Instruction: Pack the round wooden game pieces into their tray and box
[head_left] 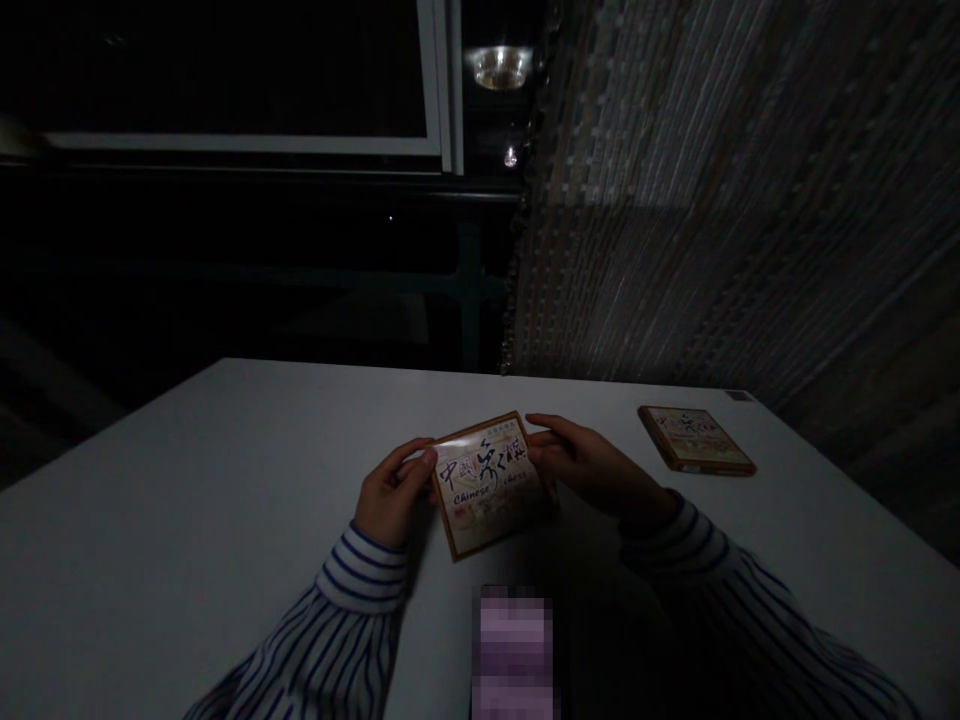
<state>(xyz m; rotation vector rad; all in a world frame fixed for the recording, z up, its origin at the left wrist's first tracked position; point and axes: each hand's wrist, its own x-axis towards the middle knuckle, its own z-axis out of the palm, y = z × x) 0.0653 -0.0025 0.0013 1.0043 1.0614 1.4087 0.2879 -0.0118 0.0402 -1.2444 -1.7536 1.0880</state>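
A flat square Chinese chess box, with black characters and the word "Chinese" on its lid, is held just above a white table. My left hand grips its left edge, thumb on top. My right hand holds its right edge, fingers curled around it. Both of my sleeves are striped blue and white.
A second, similar flat box lies on the table at the right, near the far edge. A woven blind hangs behind it. A dark window with a white frame fills the back left. The scene is dim.
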